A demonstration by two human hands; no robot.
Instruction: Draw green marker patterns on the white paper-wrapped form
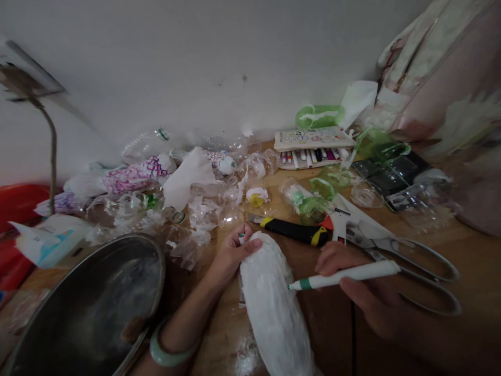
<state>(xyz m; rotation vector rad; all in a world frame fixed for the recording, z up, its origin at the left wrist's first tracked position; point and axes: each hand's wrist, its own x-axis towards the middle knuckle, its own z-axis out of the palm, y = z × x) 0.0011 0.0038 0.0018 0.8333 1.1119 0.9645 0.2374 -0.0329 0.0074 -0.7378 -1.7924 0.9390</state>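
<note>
White paper wraps the long bottle-shaped form [274, 303] lying on the wooden table [469, 250] at the near middle, its narrow end pointing away from the person; the left hand [230, 253] closes around that narrow end, fingers curled over the top, a pale green bangle [168, 352] on the wrist; the right hand [371, 292] grips a white marker with a green band [344, 275], fingers wrapped round the barrel, its tip touching the wrapped form's right side.

Just beyond the hands lies a black and yellow utility knife [293, 231], and beside it a white glue gun [338, 222]; large metal scissors [415, 261] rest to the right of the marker, their handles reaching toward the table's edge; a round steel bowl [86, 303] sits near the left elbow.

Farther back, cut clear plastic bottles and scraps [195, 209] crowd the middle of the table; a bottle form patterned in purple and pink [133, 175] lies on the left among them; green plastic pieces [324, 188] lie near the knife; an open case of coloured markers [313, 149] stands against the wall; a dark plastic tray [391, 172] sits to its right.

Behind everything is a plain pale wall [195, 62]; something red [19, 209] shows at the far left, and patterned fabric [438, 52] hangs at the upper right.
</note>
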